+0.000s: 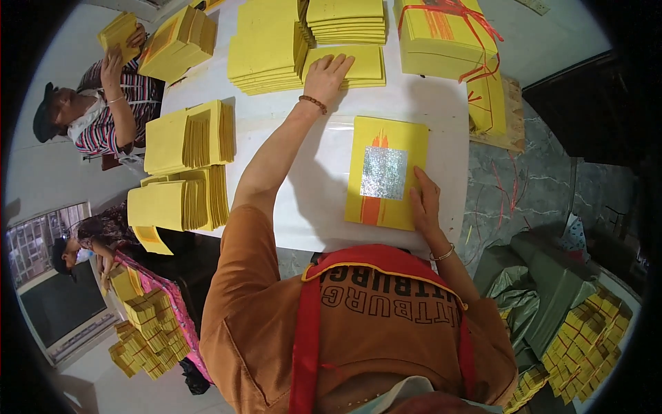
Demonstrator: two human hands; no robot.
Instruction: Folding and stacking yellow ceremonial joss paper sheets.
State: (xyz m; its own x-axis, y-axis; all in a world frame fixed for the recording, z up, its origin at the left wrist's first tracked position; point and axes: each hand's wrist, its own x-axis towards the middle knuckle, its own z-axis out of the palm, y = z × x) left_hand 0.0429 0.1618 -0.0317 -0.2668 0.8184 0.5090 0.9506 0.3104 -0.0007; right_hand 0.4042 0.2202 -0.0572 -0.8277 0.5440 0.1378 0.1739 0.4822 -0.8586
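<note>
On the white table in front of me lies a flat stack of yellow paper sheets, its top sheet bearing a silver foil square over an orange-red streak. Along its right edge rests my right hand, fingers loosely extended against the side. My left hand reaches far forward, its fingers spread over a low pile of yellow paper. Beside that pile, to the left, stands a taller pile of folded yellow paper. How firmly either hand presses cannot be made out.
A yellow paper bundle tied with red ribbon sits at the far right. Folded yellow piles line the left table edge. Two other people work on the left, one holding yellow paper. Stacked bundles stand low right.
</note>
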